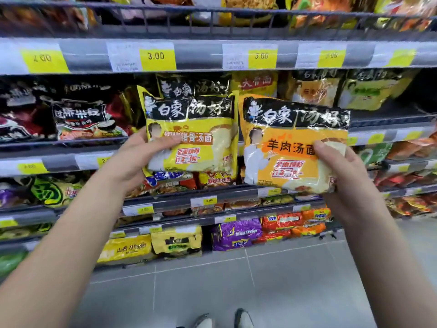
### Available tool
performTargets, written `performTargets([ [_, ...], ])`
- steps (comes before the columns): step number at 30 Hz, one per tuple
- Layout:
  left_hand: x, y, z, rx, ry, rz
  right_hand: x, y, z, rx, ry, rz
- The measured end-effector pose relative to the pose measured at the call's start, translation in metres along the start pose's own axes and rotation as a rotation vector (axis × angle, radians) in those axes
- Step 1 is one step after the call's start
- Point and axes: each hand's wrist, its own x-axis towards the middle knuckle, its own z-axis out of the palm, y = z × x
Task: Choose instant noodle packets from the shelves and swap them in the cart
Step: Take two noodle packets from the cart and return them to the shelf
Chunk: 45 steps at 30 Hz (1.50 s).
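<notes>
My left hand point(142, 157) grips the yellow noodle packet point(201, 131), my right hand point(338, 166) the orange noodle packet point(283, 140); both upright, side by side, cart unseen.

- yellow packet point(194, 138): brand "白象", flavour "猪骨汤面"
- orange packet point(290, 147): brand "白象", flavour "羊肉汤面"
- upper price tag point(156, 56) on shelf rail: "3.00"
- lower price tag point(209, 200): "3.00"
- bottom-shelf yellow pack point(127, 250): "山西刀削面"
- other tags and packs: too blurred to read

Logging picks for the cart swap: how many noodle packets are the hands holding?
2: a yellow packet in the left hand, an orange packet in the right hand. Another stacked behind either would be hidden.
</notes>
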Motion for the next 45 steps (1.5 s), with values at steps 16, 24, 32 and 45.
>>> performTargets([
  [16, 0.079, 0.023, 0.006, 0.064, 0.297, 0.106, 0.063, 0.019, -0.024, 0.076, -0.093, 0.139],
  [24, 0.092, 0.012, 0.006, 0.287, 0.298, 0.215, 0.064, 0.031, -0.028, 0.054, -0.128, 0.158],
  [32, 0.072, 0.014, 0.011, 0.703, 0.362, 0.269, 0.06, 0.037, -0.028, 0.038, -0.126, 0.175],
  [45, 0.061, 0.017, 0.027, 0.941, 0.27, 0.222, 0.063, 0.051, -0.027, 0.018, -0.116, 0.194],
])
